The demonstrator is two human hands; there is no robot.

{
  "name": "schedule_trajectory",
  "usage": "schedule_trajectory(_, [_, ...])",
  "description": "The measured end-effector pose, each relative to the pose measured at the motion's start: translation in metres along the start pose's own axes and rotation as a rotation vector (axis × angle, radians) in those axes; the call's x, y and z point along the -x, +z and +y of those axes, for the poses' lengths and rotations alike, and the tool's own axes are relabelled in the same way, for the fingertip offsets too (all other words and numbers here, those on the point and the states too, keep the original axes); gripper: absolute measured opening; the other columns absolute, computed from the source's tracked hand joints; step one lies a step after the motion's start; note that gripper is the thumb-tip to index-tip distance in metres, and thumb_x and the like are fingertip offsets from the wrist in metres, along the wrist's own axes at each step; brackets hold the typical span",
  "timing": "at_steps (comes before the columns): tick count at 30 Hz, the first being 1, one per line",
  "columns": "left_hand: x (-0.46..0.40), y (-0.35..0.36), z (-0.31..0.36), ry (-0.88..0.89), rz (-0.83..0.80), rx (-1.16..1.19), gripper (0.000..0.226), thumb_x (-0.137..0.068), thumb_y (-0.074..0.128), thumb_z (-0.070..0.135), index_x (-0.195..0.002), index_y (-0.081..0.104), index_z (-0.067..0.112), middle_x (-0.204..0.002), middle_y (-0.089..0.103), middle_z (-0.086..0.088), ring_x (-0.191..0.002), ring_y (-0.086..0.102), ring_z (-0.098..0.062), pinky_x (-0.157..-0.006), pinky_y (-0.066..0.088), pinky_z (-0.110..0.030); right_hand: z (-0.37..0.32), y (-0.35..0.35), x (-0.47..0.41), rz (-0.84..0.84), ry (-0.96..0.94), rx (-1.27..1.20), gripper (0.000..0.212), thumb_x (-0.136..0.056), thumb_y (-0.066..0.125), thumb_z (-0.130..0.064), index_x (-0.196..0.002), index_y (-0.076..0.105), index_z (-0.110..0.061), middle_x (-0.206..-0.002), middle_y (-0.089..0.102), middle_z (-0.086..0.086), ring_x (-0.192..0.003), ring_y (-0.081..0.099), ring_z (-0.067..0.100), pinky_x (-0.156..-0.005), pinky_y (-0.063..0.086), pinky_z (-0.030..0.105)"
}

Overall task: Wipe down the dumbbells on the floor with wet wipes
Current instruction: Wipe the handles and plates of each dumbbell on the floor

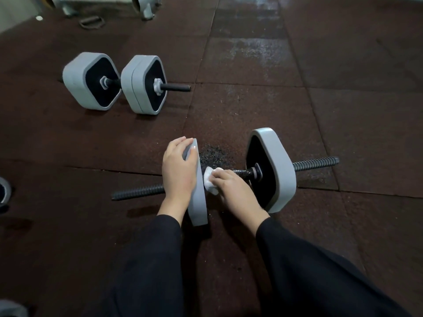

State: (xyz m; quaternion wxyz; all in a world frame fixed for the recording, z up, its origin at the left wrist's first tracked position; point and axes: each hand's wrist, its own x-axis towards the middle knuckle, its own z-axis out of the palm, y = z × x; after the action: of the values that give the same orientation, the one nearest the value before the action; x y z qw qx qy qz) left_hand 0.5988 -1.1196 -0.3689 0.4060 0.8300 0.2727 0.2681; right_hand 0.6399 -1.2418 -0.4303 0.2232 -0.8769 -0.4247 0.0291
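Observation:
A grey and black dumbbell lies across the floor in front of me, its threaded black bar point(315, 163) sticking out on both sides. My left hand point(178, 170) grips the top edge of its left grey plate point(198, 202). My right hand point(231, 186) holds a crumpled white wet wipe point(209, 180) against the bar between the left plate and the right plate point(274, 170). A second dumbbell point(114, 84) with two grey plates stands farther off at the upper left.
The floor point(343, 88) is dark rubber tiling with visible seams and a pale wet-looking patch at the top centre. Grey metal equipment point(103, 5) stands at the back left. Parts of other grey objects point(3, 191) show at the left edge.

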Motion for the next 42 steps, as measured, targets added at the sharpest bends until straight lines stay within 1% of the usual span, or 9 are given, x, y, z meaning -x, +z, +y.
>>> schedule_trajectory(5, [-0.001,0.000,0.000,-0.010,-0.004,-0.008,0.028,-0.093,0.050,0.016,-0.117,0.063,0.011,-0.128,0.055,-0.002,-0.120,0.048,-0.013,-0.096,0.032,-0.016,-0.011,-0.004,-0.017,-0.014,0.019,0.019,0.013,-0.079,0.056,0.002,-0.083,0.067,-0.004,-0.088,0.065,0.011,-0.085,0.056,0.030,-0.078,0.045,0.038])
schedule_trajectory(12, [0.001,0.001,0.000,-0.007,-0.005,-0.005,0.028,-0.093,0.050,0.016,-0.117,0.063,0.010,-0.127,0.055,-0.001,-0.120,0.048,-0.013,-0.097,0.032,-0.016,-0.008,0.002,0.004,0.067,0.032,-0.089,0.020,-0.073,0.055,0.003,-0.091,0.066,0.001,-0.101,0.066,0.015,-0.097,0.060,0.034,-0.085,0.050,0.037])
schedule_trajectory(16, [0.000,0.000,0.000,-0.020,-0.008,0.000,0.028,-0.093,0.051,0.016,-0.117,0.063,0.011,-0.128,0.055,-0.003,-0.120,0.048,-0.015,-0.100,0.033,-0.020,-0.017,0.003,-0.001,0.070,0.048,-0.008,0.028,-0.073,0.055,0.009,-0.099,0.063,0.002,-0.106,0.063,0.016,-0.105,0.056,0.033,-0.091,0.037,0.028])
schedule_trajectory(20, [0.002,0.000,0.000,-0.016,-0.016,0.002,0.028,-0.093,0.050,0.017,-0.117,0.062,0.011,-0.128,0.055,-0.002,-0.120,0.048,-0.015,-0.099,0.032,-0.020,-0.006,-0.015,0.010,0.081,0.127,-0.067,0.024,-0.067,0.052,0.016,-0.087,0.058,0.005,-0.096,0.057,0.017,-0.094,0.053,0.030,-0.076,0.029,0.022])
schedule_trajectory(25, [0.000,0.000,0.000,-0.024,-0.013,0.018,0.027,-0.092,0.052,0.015,-0.116,0.063,0.011,-0.128,0.056,-0.003,-0.120,0.048,-0.018,-0.101,0.034,-0.024,0.010,-0.025,0.003,0.032,0.321,0.063,0.026,-0.081,0.045,0.011,-0.097,0.058,-0.004,-0.105,0.058,0.011,-0.104,0.050,0.026,-0.086,0.035,0.031])
schedule_trajectory(31, [0.002,0.001,0.000,-0.030,-0.007,0.025,0.027,-0.092,0.052,0.015,-0.116,0.063,0.011,-0.128,0.055,-0.002,-0.119,0.048,-0.016,-0.097,0.032,-0.018,0.005,-0.019,0.016,0.101,0.369,0.047,0.027,-0.082,0.042,0.011,-0.101,0.055,-0.004,-0.113,0.054,0.009,-0.105,0.048,0.022,-0.085,0.035,0.024])
schedule_trajectory(34, [0.002,0.001,0.000,-0.023,-0.011,0.024,0.027,-0.092,0.052,0.015,-0.116,0.063,0.011,-0.128,0.055,-0.002,-0.120,0.048,-0.017,-0.098,0.032,-0.018,0.006,-0.026,0.007,0.103,0.418,0.105,0.029,-0.089,0.037,0.008,-0.106,0.057,-0.004,-0.109,0.056,0.013,-0.107,0.049,0.026,-0.091,0.037,0.028])
schedule_trajectory(38, [0.002,0.000,0.001,-0.033,-0.011,0.020,0.027,-0.092,0.051,0.015,-0.117,0.063,0.011,-0.128,0.055,-0.002,-0.120,0.048,-0.017,-0.099,0.033,-0.021,0.009,-0.035,-0.003,0.003,0.474,0.169,0.036,-0.096,0.036,0.004,-0.127,0.052,-0.006,-0.096,0.051,0.015,-0.110,0.048,0.030,-0.094,0.039,0.033])
schedule_trajectory(42, [0.002,0.000,0.000,-0.027,-0.012,0.031,0.027,-0.092,0.051,0.016,-0.117,0.063,0.011,-0.128,0.055,-0.002,-0.120,0.047,-0.017,-0.101,0.034,-0.024,0.009,-0.034,0.002,0.034,0.494,0.155,0.033,-0.092,0.036,0.010,-0.116,0.056,-0.003,-0.112,0.056,0.016,-0.112,0.047,0.027,-0.091,0.040,0.030])
